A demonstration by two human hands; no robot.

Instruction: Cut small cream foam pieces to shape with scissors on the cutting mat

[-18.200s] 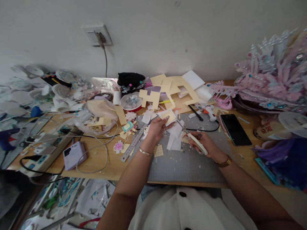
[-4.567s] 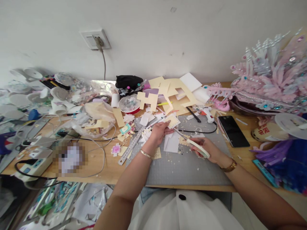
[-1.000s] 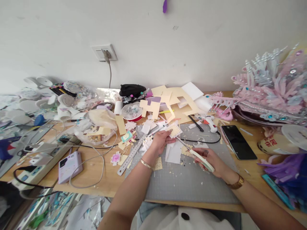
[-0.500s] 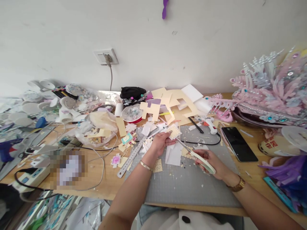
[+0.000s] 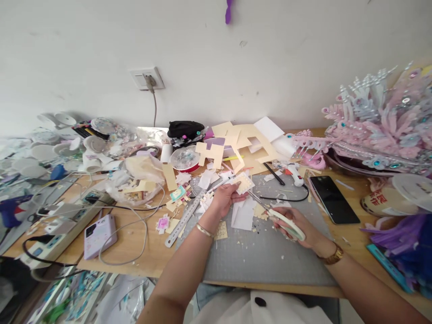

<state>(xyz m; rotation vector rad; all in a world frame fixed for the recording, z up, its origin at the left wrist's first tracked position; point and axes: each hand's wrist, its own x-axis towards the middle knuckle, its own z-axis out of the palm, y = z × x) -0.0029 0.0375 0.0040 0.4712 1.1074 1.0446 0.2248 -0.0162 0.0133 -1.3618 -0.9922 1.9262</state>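
Observation:
Between the fingers of my left hand [image 5: 228, 198] is a small cream and white paper piece [image 5: 244, 183] with a notched edge, held above the grey cutting mat [image 5: 270, 261]. My right hand [image 5: 293, 226] is closed around pale-handled scissors [image 5: 286, 223]. Their blades point up and left, with the tips at the lower right edge of the paper piece; whether they touch it I cannot tell. Beneath, a white paper sheet [image 5: 243, 215] and cream scraps [image 5: 260, 211] lie on the mat. A patterned cream square [image 5: 221, 230] rests below my left wrist.
A steel ruler [image 5: 184, 225] lies left of the mat. Behind are cream card offcuts [image 5: 236, 139], a black pen [image 5: 274, 174] and a white glue gun [image 5: 296, 175]. A black phone [image 5: 334, 199] lies to the right, near a cup [image 5: 381, 200]. Cables [image 5: 145, 234] loop across the left side.
The view has shifted slightly. Both hands stay in nearly the same place, still holding the paper piece and the scissors.

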